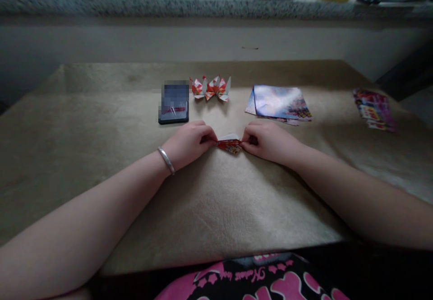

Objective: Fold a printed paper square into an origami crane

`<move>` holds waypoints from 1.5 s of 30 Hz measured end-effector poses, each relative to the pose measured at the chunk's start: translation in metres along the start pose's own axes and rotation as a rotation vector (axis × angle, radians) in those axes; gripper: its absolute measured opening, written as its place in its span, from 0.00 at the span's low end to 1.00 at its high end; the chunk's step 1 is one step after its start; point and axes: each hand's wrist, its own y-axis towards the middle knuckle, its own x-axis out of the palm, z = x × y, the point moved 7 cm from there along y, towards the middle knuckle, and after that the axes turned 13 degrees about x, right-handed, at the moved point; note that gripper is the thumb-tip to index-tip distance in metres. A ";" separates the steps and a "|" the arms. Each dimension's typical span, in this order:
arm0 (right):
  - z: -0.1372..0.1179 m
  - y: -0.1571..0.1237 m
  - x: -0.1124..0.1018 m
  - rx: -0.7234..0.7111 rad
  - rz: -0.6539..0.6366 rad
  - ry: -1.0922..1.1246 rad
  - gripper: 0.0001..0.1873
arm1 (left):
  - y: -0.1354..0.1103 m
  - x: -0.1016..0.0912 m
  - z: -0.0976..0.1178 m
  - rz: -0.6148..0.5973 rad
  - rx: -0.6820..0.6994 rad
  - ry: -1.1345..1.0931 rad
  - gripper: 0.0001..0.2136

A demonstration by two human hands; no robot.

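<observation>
Between my two hands is a small folded paper piece [230,145], red and patterned with a white part showing at its upper edge. My left hand [194,143], with a silver bangle at the wrist, pinches its left end. The right end is pinched by the thumb and fingers of my right hand [267,140]. Just beyond, several origami paper cranes [212,89] in red, orange and white stand in a close row. How the inner folds of the held paper lie is too small to make out.
Left of the cranes lies a dark phone-like device [174,103], partly blurred out. Printed paper sheets [280,101] are stacked at the right. Farther right sit colourful packets [374,110]. A tan cloth [233,200] covers the table; a granite ledge [203,6] with assorted items runs behind.
</observation>
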 end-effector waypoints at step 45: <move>0.014 0.004 0.013 0.180 -0.082 0.872 0.13 | -0.003 0.000 0.006 0.148 0.110 -0.230 0.08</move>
